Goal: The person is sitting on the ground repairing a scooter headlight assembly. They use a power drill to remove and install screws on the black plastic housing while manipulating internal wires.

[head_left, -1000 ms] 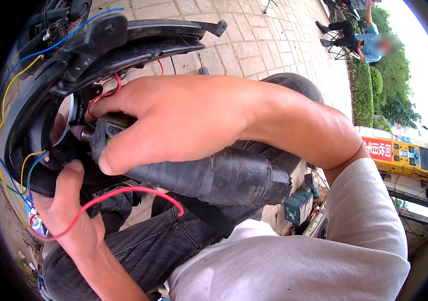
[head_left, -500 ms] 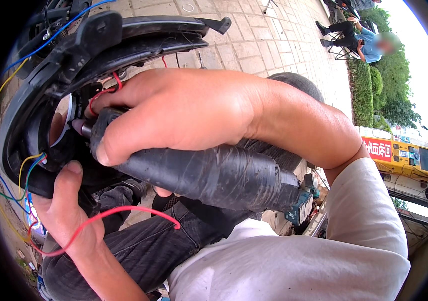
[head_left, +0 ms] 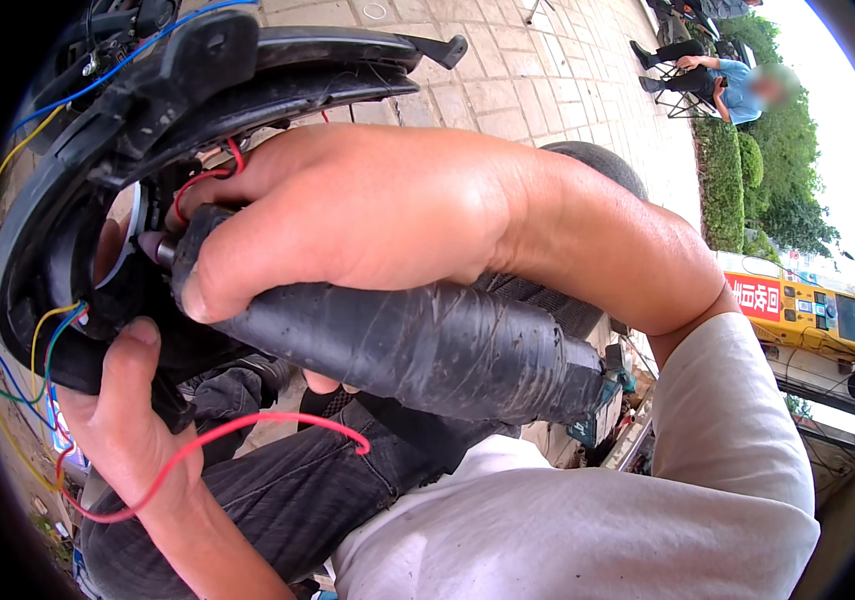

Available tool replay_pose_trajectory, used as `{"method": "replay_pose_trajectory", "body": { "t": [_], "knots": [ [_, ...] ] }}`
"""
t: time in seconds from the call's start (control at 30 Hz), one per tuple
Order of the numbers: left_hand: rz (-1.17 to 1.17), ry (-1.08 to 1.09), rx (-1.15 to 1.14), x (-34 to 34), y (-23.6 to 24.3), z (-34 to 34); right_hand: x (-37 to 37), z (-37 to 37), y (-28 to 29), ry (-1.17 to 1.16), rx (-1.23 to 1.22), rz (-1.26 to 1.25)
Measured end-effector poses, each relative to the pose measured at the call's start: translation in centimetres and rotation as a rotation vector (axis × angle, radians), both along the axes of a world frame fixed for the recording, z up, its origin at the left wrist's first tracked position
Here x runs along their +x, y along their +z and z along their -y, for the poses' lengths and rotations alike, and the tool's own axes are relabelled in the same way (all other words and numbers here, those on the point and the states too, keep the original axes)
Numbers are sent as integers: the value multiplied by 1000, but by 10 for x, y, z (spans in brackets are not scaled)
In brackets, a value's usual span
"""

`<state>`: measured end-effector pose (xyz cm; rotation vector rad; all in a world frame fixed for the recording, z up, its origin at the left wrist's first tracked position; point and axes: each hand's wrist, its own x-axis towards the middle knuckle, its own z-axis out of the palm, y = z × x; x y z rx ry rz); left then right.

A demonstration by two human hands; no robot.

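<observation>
The curved black housing [head_left: 187,95] stretches ahead of both hands; from here I see the left hand [head_left: 137,415] gripping its near edge, fingers hidden. The right hand [head_left: 377,205] clasps a black taped tool [head_left: 417,350], tip just past that thumb. A red wire [head_left: 277,416] loops across the left wrist.

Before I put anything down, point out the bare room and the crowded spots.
Bare paving stretches beyond the right hand, bordered by the black housing on the left and the hedge on the right. It is crowded around the housing's opening, where the left hand, black taped tool and coloured wires gather.
</observation>
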<state>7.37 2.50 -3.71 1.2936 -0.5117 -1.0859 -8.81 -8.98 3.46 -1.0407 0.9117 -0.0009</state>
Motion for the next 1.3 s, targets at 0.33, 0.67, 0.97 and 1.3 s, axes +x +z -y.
{"method": "replay_pose_trajectory", "body": {
  "t": [0.33, 0.67, 0.97, 1.3],
  "knots": [
    [-35, -45, -50, 3, -3, -1, 1, 0, 3, -9, 0, -25],
    [-11, -31, -10, 0, 1, 0, 1, 3, -4, 57, -91, -4],
    [34, 2, 11, -2, 2, 1, 1, 3, -3, 49, -31, 1],
    [-21, -3, -14, -2, 2, 1, 1, 3, -1, 23, 24, -16]
  ]
}}
